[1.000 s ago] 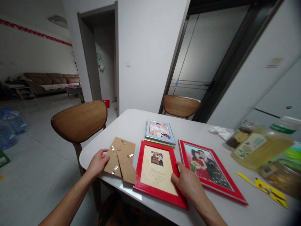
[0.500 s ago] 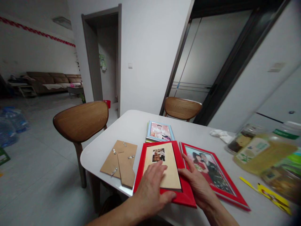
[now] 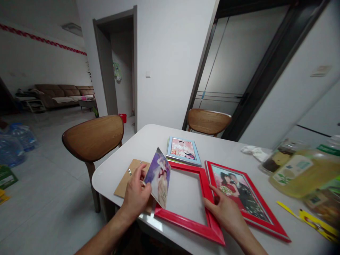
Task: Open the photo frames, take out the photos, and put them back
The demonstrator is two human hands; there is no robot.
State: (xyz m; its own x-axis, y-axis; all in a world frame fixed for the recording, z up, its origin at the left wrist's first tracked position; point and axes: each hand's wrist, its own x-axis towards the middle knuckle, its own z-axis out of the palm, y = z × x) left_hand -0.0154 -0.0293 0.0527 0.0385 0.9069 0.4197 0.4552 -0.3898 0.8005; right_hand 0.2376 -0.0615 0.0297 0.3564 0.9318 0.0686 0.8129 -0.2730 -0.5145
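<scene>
A purple-toned photo panel (image 3: pixel 159 179) is tilted up in my left hand (image 3: pixel 138 187), whose fingers and thumb pinch its left edge. It hangs over the left side of an empty red frame (image 3: pixel 186 226), through which the white table shows. My right hand (image 3: pixel 224 207) grips the right side of that frame. Under and behind my left hand lies a brown backing board (image 3: pixel 122 180) with metal clips, partly hidden. To the right rests a second red frame holding a couple's photo (image 3: pixel 236 191). Beyond them is a blue-framed photo (image 3: pixel 183 150).
On the white table (image 3: pixel 148 141), at the right, stand a large bottle of yellow liquid (image 3: pixel 294 173), clear jars (image 3: pixel 284 156), crumpled white tissue (image 3: pixel 253 152) and a yellow item (image 3: pixel 318 225). Wooden chairs stand at the left (image 3: pixel 92 138) and far side (image 3: pixel 208 122).
My left hand has lifted the pale panel out of the red frame and moved left, turning its purple picture side into view. My right hand stays at the frame's right side.
</scene>
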